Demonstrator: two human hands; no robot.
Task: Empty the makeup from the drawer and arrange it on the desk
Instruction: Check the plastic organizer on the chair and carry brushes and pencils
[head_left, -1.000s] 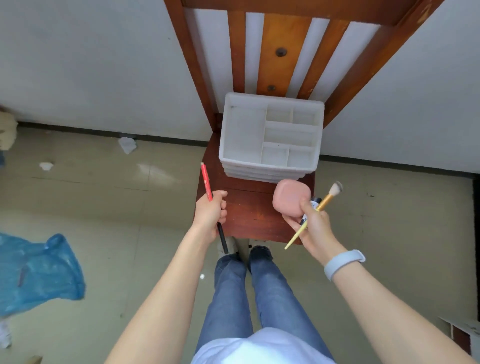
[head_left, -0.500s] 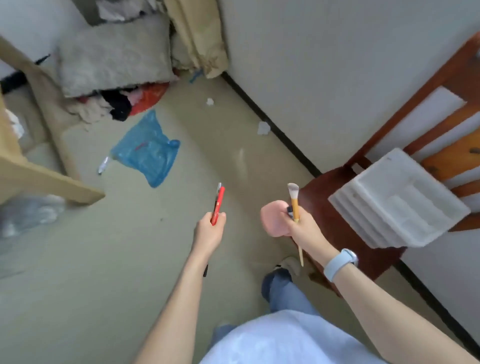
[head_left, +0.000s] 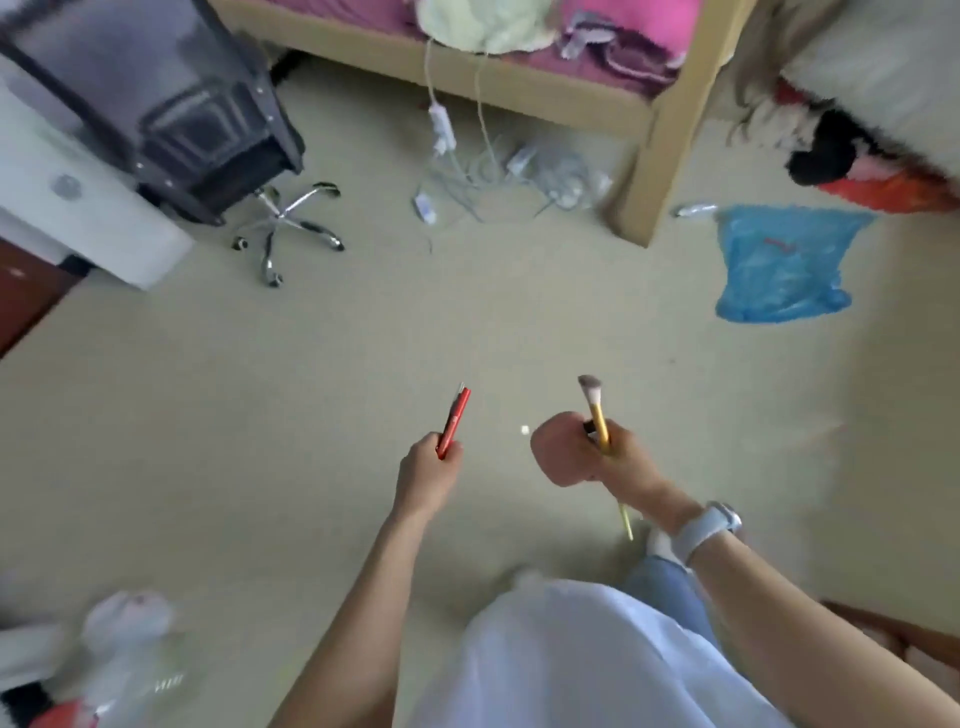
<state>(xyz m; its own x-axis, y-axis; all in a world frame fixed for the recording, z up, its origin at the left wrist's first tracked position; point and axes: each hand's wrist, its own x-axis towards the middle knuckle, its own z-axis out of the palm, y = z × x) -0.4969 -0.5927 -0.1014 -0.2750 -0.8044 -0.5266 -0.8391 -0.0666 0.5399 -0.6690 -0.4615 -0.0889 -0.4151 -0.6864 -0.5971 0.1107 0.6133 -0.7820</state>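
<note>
Left hand (head_left: 428, 475) curled around the lower end of a red pencil (head_left: 454, 423), tip pointing up and away, with a thin silvery stick just beside it in the same grip. Right hand (head_left: 621, 465) clamped on a yellow-handled makeup brush (head_left: 597, 413), bristles up and far, handle tail poking out below the wrist, and holding a pink rounded case (head_left: 558, 449) against the palm, along with a small dark item near the brush, too blurred to identify. Hands apart, both held over bare beige floor (head_left: 311, 415) in the middle of the view. White wristband (head_left: 704, 527) on the right wrist. Far left: a dark office chair (head_left: 171, 104) with a chrome star base, beside a white desk corner (head_left: 78, 223). Far centre: a wooden bed frame (head_left: 654, 156) with pink bedding, and a tangle of white cables and plugs (head_left: 498, 171) on the floor in front of it. Right: a crumpled blue plastic bag (head_left: 779, 265) lying near the bed leg, with red and black fabric beyond it. Near left corner: blurred pale clutter. White shirt and blue jeans at the near edge.
</note>
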